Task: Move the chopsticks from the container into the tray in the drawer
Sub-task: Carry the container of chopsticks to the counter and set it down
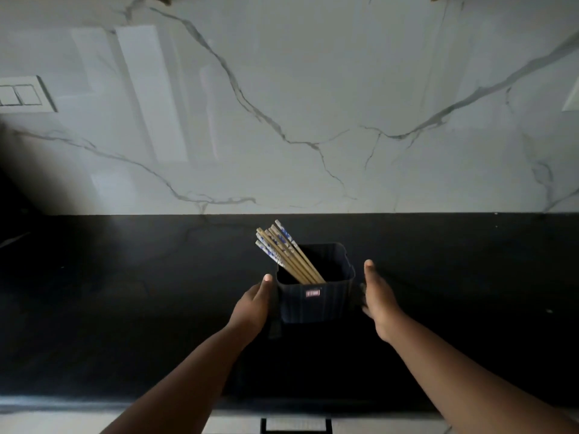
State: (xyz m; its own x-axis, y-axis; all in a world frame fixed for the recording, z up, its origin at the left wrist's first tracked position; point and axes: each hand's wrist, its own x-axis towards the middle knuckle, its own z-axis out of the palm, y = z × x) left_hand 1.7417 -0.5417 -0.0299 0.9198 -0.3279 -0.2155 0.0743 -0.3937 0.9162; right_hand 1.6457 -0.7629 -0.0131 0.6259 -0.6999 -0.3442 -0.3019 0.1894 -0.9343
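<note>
**Both hands at the chopstick container**

The dark container point(316, 296) stands on the black countertop point(125, 292), in front of the white marble backsplash point(282, 104). It sits between my two hands. Its open top faces me, and a small label point(313, 292) shows on the near wall.

The chopsticks point(285, 253) stand inside it, bundled together and leaning toward the far left corner, their upper ends sticking out above the rim. Some are plain wood, others carry a blue and white pattern. They lie beyond and between my fingertips, touched by neither hand.

My left hand point(253, 303) is against the left side of the container, thumb tip up by the rim; the fingers curl around the wall, though the dark surface hides how firmly they press, so I cannot tell whether it is a real grip. My right hand point(377, 296) is just beside the right wall, palm turned inward, fingers straight and held together, the thumb pointing away from me. A narrow gap seems to remain between that palm and the container.

At the bottom edge, below the counter's front, a black handle point(296, 425) shows on a pale drawer front point(238, 426).
</note>
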